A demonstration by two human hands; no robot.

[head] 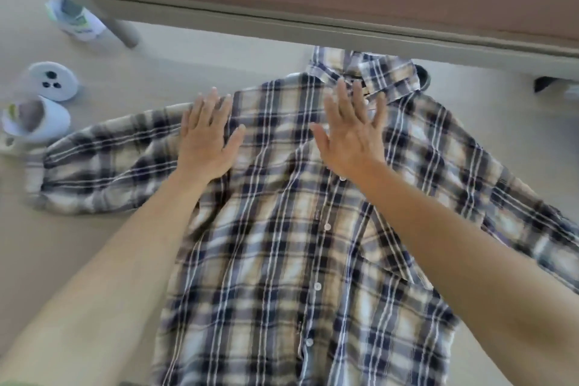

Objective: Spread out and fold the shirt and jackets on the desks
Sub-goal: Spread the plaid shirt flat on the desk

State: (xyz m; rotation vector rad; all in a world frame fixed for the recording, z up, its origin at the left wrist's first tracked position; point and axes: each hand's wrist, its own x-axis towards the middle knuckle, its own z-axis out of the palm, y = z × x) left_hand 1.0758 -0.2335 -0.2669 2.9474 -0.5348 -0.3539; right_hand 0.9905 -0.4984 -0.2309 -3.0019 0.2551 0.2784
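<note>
So, shirt: the beige, navy and white plaid button-up shirt [282,260] lies front-up and buttoned, mostly flat, with both sleeves stretched outward.
Place: it is on a plain beige surface [94,213], its collar at the far side under the grey edge of a brown-topped desk [344,28].
Left hand [208,138]: palm down on the shoulder seam, fingers straight and close together, thumb out.
Right hand [351,131]: palm down just below the collar, fingers spread.
</note>
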